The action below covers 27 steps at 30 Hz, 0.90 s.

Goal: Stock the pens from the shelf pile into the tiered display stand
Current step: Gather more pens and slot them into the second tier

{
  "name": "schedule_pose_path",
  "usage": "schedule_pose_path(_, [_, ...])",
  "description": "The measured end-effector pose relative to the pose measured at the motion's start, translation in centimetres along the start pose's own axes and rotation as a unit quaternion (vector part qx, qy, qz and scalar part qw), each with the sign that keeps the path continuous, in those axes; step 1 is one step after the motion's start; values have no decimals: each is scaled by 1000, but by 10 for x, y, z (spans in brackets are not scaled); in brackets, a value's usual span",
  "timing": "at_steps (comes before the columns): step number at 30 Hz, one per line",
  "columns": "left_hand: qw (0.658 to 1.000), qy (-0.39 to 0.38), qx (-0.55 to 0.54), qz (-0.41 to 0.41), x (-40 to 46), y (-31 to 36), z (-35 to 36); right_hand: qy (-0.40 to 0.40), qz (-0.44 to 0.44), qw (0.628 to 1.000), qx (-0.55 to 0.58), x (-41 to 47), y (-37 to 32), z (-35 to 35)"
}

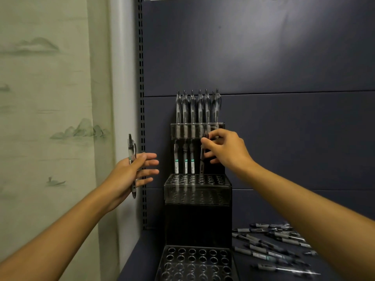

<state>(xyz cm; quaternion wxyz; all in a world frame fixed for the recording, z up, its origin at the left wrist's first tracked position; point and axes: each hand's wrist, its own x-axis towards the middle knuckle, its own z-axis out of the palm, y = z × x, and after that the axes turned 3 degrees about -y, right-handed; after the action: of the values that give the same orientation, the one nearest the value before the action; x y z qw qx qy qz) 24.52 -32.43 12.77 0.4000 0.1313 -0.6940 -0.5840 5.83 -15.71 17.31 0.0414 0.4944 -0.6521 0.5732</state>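
A black and clear tiered display stand stands against the shelf's back panel. Its top tier holds several upright pens. In the middle tier stand three pens at the left. My right hand pinches a dark pen upright over a middle-tier hole just right of those three. My left hand is left of the stand, its thumb pressing a clear-barrelled pen against the palm while the fingers stretch out. The pen pile lies on the shelf at the lower right.
The bottom tier shows rows of round holes with nothing in them. A slotted shelf upright runs down left of the stand. A pale wall with a landscape print fills the left side.
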Motion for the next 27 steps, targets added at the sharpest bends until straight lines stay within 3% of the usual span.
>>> schedule_pose_path(9, [1000,-8,-7,5,1,3,8,-21,-23,999,-38,4,-4,10])
schedule_pose_path(19, [998,-47,-28,43,0,28,25,-66,-37,972,-223,-6,19,3])
schedule_pose_path(24, [996,-71,-12,47,-4,26,36,17,-101,981,-166,-8,-16,-7])
schedule_pose_path(27, [995,-79,6,53,-5,31,40,-26,-140,984,-110,-9,-51,2])
